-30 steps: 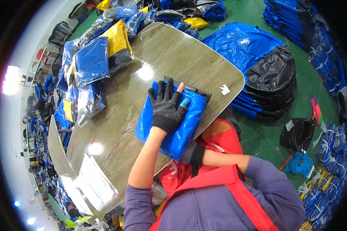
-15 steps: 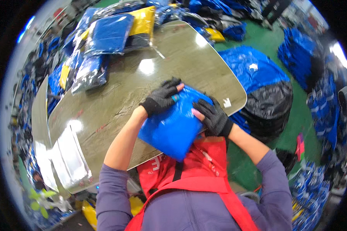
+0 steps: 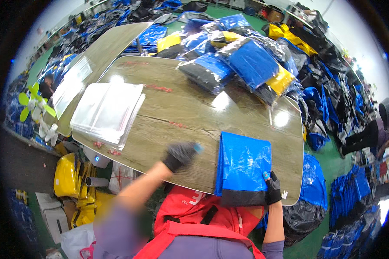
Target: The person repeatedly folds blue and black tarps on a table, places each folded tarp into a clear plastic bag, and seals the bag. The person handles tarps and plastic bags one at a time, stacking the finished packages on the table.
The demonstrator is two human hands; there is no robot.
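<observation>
A folded blue bag-like piece [image 3: 246,159] with a black lower band lies flat at the near right of the table, its band reaching the front edge. My right hand [image 3: 273,190], in a black fingerless glove, grips its lower right edge with the thumb on top. Apart from it, over the table's near middle, is my left hand [image 3: 180,156], gloved alike and smeared by motion, so its fingers cannot be made out. A stack of clear plastic sleeves [image 3: 106,110] rests on the table to its left.
Packed blue, black and yellow parcels [image 3: 253,62] are heaped at the table's far right. A small fan with green blades [image 3: 30,102] stands at the left. Yellow folded pieces [image 3: 69,177] sit below the table's left edge. Another person [image 3: 371,129] is at the far right.
My left hand has come off the blue piece and moved left. The piece now lies flat on the table, with my right hand at its lower corner. The view has swung left.
</observation>
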